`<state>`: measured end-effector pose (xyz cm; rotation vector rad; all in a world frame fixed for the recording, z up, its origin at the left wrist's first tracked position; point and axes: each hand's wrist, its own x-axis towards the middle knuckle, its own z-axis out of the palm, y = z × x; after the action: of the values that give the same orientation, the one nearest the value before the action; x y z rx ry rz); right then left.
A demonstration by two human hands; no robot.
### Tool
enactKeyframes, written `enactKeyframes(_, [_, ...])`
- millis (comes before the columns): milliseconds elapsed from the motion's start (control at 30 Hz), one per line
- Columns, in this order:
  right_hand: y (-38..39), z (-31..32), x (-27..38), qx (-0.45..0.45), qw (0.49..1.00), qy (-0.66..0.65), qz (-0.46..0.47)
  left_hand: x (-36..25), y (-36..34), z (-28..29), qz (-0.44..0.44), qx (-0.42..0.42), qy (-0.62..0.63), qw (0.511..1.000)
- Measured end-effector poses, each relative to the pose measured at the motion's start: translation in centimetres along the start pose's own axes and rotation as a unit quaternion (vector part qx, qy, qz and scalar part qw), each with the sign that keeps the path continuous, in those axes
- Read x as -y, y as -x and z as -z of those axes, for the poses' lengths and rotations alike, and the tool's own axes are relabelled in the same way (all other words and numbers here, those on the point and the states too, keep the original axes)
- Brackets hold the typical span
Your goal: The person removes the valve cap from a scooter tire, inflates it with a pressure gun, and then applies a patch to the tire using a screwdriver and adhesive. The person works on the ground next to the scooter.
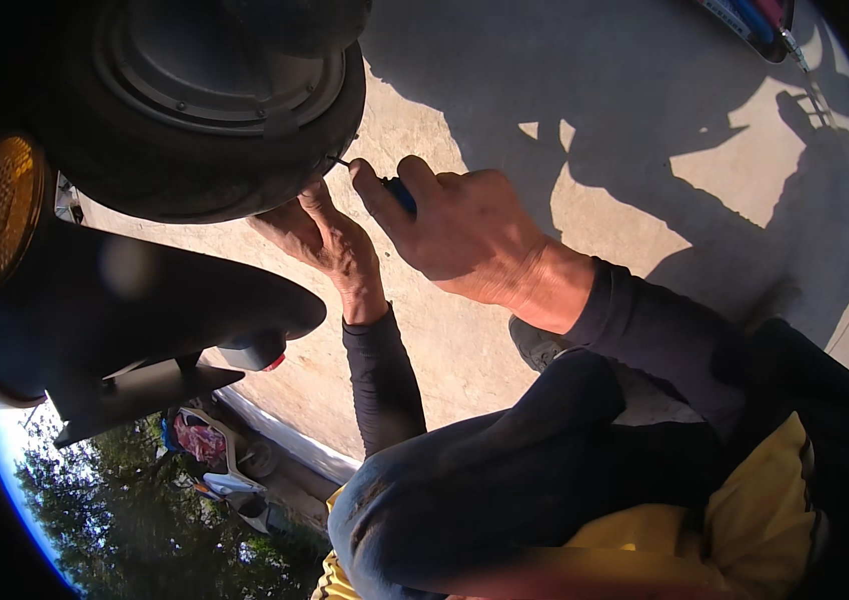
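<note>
In the upper left of the frame sits a black rubber scooter tyre [244, 170] on its dark metal wheel hub [214, 70]. The right hand [464, 235], at centre, has its grip pressed together around a thin blue-handled metal tool [396, 193]; the tool's thin tip touches the tyre's lower right edge. Just beside it to the left, the left hand [319, 235] presses its fingers against the underside of the tyre; whether that grip pinches anything I cannot tell. A round amber reflector [2, 210] glows at the far left, above a black plastic mudguard [164, 300]. Pale concrete ground [584, 200] lies behind the hands.
</note>
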<state>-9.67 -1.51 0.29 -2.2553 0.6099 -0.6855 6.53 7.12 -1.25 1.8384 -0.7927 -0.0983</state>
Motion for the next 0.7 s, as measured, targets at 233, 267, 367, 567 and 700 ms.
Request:
enactKeyframes(233, [-0.6, -2.4, -0.2, -0.082, 0.971, -0.214, -0.063, -0.4, 0.0, -0.8, -0.027, -0.024, 0.065, 0.997])
enactKeyframes(267, [-0.7, -2.1, 0.0, -0.070, 0.974, -0.205, -0.064, -0.6, -0.1, -0.6, -0.024, -0.026, 0.042, 0.998])
enactKeyframes(367, [-0.6, -0.3, 0.0, -0.004, 0.998, -0.057, -0.030, -0.8, 0.0, -1.1, -0.020, -0.031, 0.030, 0.999])
enactKeyframes(567, [-1.0, -0.2, -0.2, 0.037, 0.913, -0.354, -0.198, -0.1, 0.1, -1.0, -0.024, -0.048, 0.017, 0.998])
enactKeyframes(700, [-4.8, 3.6, 1.4, 0.094, 0.539, -0.693, -0.469, -0.3, -0.1, -0.7, -0.031, -0.051, -0.067, 0.996])
